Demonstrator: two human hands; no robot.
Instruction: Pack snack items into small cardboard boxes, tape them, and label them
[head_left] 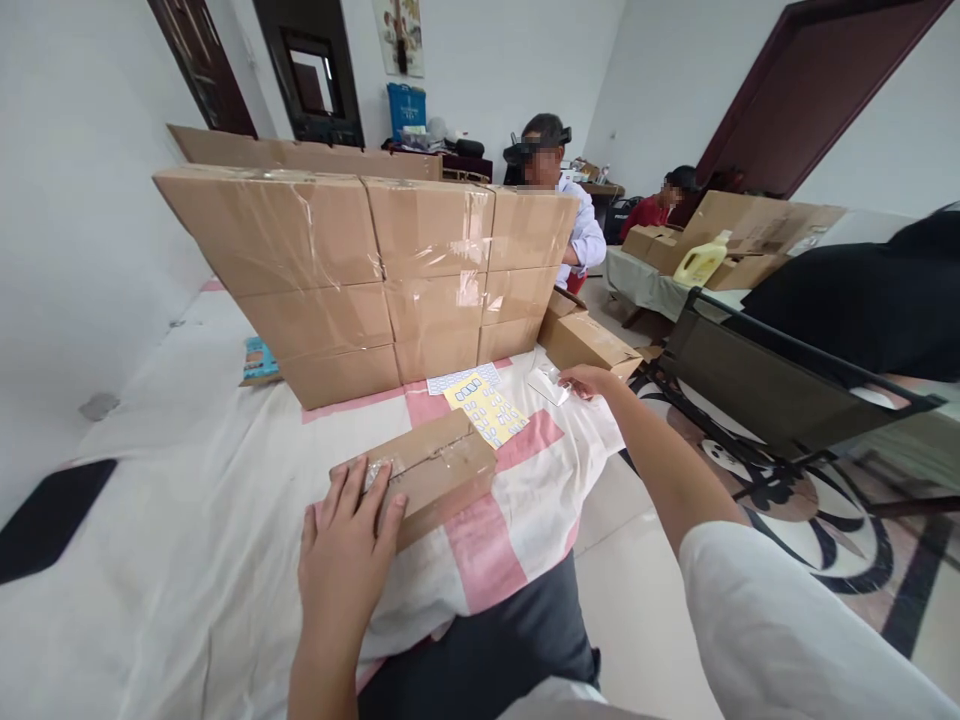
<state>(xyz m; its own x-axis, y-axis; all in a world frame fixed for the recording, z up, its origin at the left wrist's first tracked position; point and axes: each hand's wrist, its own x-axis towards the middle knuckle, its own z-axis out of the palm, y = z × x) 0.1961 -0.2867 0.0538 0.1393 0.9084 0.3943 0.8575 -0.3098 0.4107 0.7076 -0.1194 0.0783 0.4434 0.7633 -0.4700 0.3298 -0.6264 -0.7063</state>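
My left hand (pixel 346 540) lies with its fingers spread on top of a closed cardboard box (pixel 442 465) sealed with clear tape. Out to the right, my right hand (pixel 589 380) is by the cloth's edge, its fingers curled together beside a small white object (pixel 549 386) with something clear on it. What those fingers pinch is too small to make out. Between the hands lie a yellow sheet of stickers (pixel 491 408) and a white printed sheet (pixel 461 379), just behind the box.
Taped cardboard boxes (pixel 315 250) form a wall at the back. Another box (pixel 589 340) stands beyond my right hand. A dark flat object (pixel 56 520) lies at the left. A folding chair (pixel 795 370) stands right; two people sit farther back, near a yellow jug (pixel 703 260).
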